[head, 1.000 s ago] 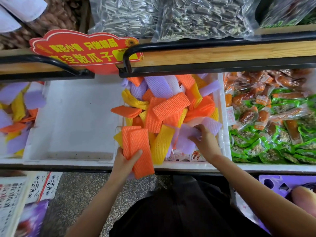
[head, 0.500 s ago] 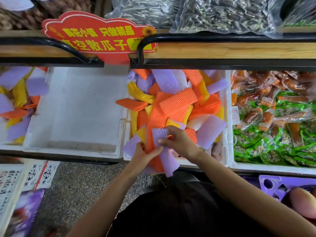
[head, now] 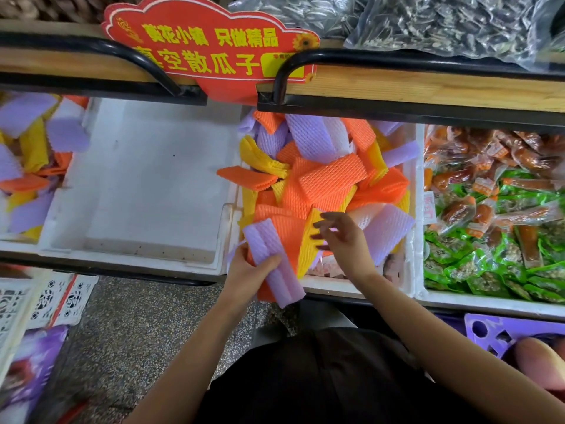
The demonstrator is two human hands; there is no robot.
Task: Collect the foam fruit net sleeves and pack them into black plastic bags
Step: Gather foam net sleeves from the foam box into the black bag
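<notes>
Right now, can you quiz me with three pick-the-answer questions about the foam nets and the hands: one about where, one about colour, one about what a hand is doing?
1. Where are the green snack packets?
A. in the white box right of the foam nets
B. on the floor
C. in a hand

2. What colour is the top net in the left hand?
A. green
B. purple
C. black

3. What is the right hand doing?
A. gripping a bag
B. resting on the floor
C. open, fingers spread, over the nets

Answers:
1 A, they fill the right-hand box.
2 B, it shows purple under the thumb.
3 C, nothing is in its fingers.
</notes>
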